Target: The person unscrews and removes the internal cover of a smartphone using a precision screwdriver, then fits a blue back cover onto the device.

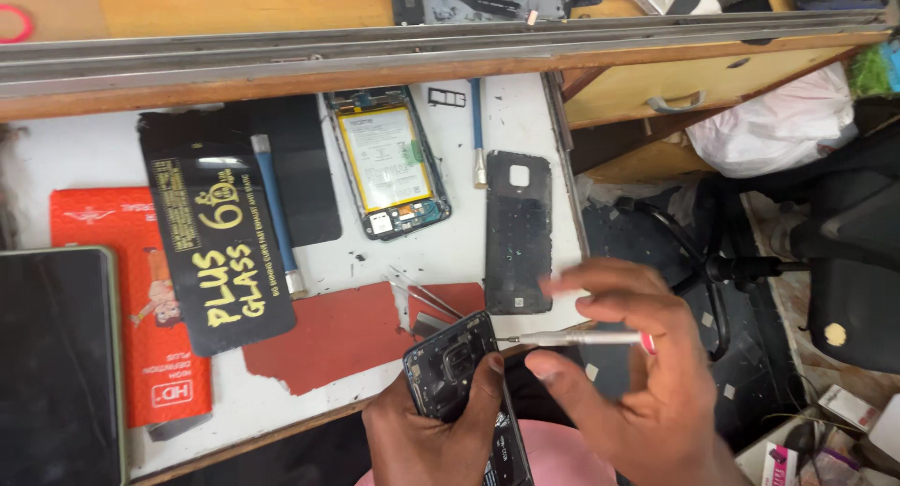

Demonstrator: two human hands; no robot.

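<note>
A: Left edge first?
B: Dark tablet (58,364) flat on the counter (94,153), red packet (141,299) beside it, black screen-protector box (220,252) lying partly over the packet. A blue-handled tool (275,209) rests along the box's right edge.

A: Middle?
B: Opened phone body (389,163) with its battery showing, face up. Red mat (337,336) below it, metal tweezers (422,294) on the mat's upper right. Another blue tool (477,134) lies upright-ish to the right, then a black back cover (517,233) near the counter's right edge.

A: Hands?
B: Left hand (436,430) at the bottom, fingers clenched around a black phone frame (459,373), camera end tilted up toward the counter edge. Right hand (637,373) just beside it, fingers pinching a slim silver screwdriver (577,338); tip touches the frame's right side.

A: Far right?
B: Wooden drawer (675,92), white plastic bag (778,125), black chair (844,261) on the floor.
</note>
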